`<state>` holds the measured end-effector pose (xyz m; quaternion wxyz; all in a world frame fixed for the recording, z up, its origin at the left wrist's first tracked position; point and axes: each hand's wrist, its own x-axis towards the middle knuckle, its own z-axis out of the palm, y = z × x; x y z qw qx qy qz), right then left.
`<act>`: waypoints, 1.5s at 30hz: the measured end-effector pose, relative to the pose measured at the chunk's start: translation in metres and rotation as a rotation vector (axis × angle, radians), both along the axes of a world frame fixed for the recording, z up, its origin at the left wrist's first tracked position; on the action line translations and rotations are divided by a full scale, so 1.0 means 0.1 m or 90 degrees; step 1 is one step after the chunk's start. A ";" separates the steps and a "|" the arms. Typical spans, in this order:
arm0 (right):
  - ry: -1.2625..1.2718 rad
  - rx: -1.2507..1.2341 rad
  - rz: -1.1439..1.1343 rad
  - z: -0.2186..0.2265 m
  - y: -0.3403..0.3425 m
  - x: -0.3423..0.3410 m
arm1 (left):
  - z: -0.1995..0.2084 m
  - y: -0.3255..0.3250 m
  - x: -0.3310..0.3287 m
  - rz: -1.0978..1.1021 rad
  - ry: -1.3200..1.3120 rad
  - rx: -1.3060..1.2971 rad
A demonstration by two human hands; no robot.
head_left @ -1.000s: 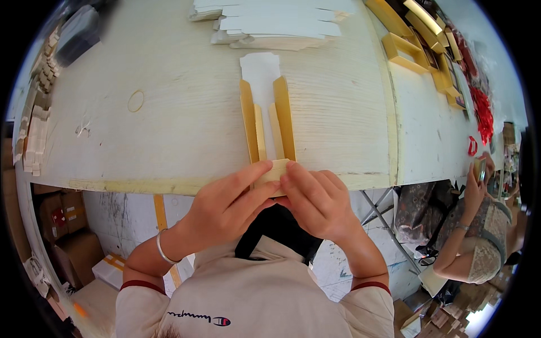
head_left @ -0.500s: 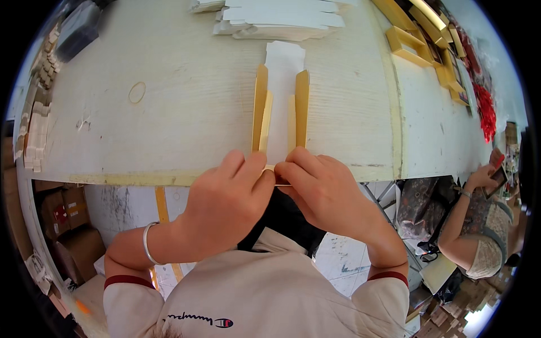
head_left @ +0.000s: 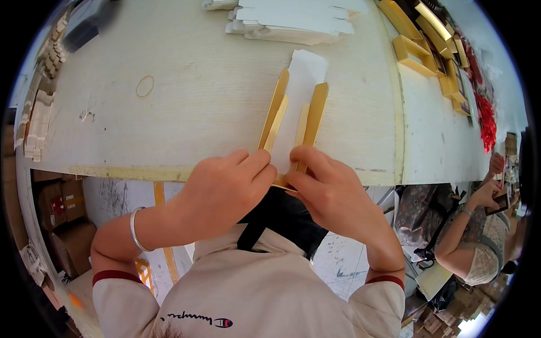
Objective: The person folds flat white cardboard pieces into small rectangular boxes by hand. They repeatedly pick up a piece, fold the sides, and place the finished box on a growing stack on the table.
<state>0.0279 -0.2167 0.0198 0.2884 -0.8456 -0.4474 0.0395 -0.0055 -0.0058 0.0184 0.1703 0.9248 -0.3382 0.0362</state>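
Note:
A partly folded cardboard box (head_left: pixel 317 115), gold outside and white inside, lies at the front edge of the table with its long sides raised. Its far end flap lies flat, white side up. My left hand (head_left: pixel 231 183) pinches the near left corner of the box, fingers bent and pressed together. At the near right corner my right hand (head_left: pixel 327 183) grips the side wall and the folded end between thumb and fingers. Part of the near end is hidden behind my fingers.
A stack of flat white card blanks (head_left: pixel 293 21) lies at the back of the table (head_left: pixel 186 112). Finished gold boxes (head_left: pixel 414 55) stand at the back right. A rubber band (head_left: pixel 145 86) lies left. At the right, another person's hand (head_left: pixel 483 194) holds a small dark object.
The box has turned slightly clockwise, its far end swinging to the right. My right hand has moved a little along the right wall, and my left hand stays at the near left corner.

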 end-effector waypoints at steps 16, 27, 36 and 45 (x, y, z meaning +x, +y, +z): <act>-0.225 -0.116 -0.169 0.15 -0.21 0.08 | 0.03 0.47 0.51 -0.104 0.245 -0.253; -0.105 0.087 -0.087 0.04 0.24 -0.25 | 0.13 0.48 0.77 0.158 0.083 -0.227; -0.054 0.199 -0.212 0.26 -0.03 0.33 | 0.15 0.20 0.12 0.003 -0.056 -0.176; -0.136 -0.264 0.034 0.18 0.66 1.09 | -0.06 0.08 0.00 -0.058 -0.020 -0.098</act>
